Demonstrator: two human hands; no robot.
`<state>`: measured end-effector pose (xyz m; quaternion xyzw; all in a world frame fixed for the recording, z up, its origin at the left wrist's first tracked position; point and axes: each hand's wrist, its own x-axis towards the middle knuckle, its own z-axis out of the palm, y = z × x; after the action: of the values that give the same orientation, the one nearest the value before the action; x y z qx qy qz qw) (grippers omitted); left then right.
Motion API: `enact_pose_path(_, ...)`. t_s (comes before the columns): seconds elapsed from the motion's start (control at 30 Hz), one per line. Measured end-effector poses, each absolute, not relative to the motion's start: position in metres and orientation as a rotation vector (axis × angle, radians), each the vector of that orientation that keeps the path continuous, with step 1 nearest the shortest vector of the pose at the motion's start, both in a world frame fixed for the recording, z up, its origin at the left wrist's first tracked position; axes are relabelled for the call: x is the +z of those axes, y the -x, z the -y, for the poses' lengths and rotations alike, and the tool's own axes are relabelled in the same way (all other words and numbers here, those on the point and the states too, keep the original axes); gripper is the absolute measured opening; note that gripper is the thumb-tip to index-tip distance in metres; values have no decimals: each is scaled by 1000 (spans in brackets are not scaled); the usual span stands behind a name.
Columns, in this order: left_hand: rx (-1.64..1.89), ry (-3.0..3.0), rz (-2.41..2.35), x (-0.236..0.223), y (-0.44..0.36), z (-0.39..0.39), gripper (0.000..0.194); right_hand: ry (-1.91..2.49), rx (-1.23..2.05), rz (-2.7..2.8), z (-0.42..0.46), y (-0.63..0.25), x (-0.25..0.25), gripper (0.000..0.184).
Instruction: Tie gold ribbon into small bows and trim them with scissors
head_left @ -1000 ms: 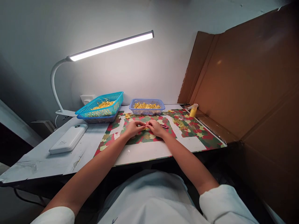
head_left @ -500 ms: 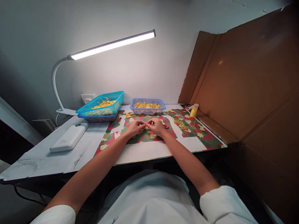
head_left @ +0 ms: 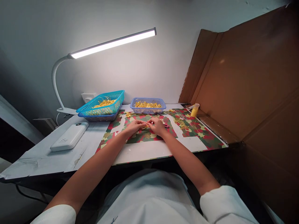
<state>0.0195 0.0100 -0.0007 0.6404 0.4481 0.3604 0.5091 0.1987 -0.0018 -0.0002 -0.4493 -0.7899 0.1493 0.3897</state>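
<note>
My left hand [head_left: 136, 126] and my right hand [head_left: 157, 126] meet over the patterned mat [head_left: 144, 137], fingertips pinched close together. Between them a small bit of gold-yellow cord or thread shows, mostly hidden by the fingers. A pink-handled tool [head_left: 166, 126] lies just right of my right hand, partly covered by it. Beyond the hands, gold strands [head_left: 135, 114] lie across the mat. To the right sits a loose tangle of gold cord [head_left: 181, 124].
A turquoise basket [head_left: 120, 100] of gold pieces rests on a blue basket [head_left: 98, 118]; a periwinkle basket [head_left: 147, 110] stands at the back. A white power bank [head_left: 70, 137], a clip lamp [head_left: 114, 43], a yellow-filled bottle [head_left: 194, 110] and a cardboard wall [head_left: 245, 77] surround the mat.
My left fingertips have shifted slightly, and a little more gold shows between the hands. The view has tilted a touch; the other things stay in place.
</note>
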Motion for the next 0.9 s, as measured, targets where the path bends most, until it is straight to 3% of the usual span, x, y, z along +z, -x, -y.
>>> enact_pose_path(0.6, 834, -1347, -1031, 5, -13, -15, 28, 1052, 476, 1956, 8, -193, 3, 12)
enact_pose_path(0.9, 848, -1341, -990, 10, -14, -10, 30, 1017, 203, 1890, 12, -194, 4, 5)
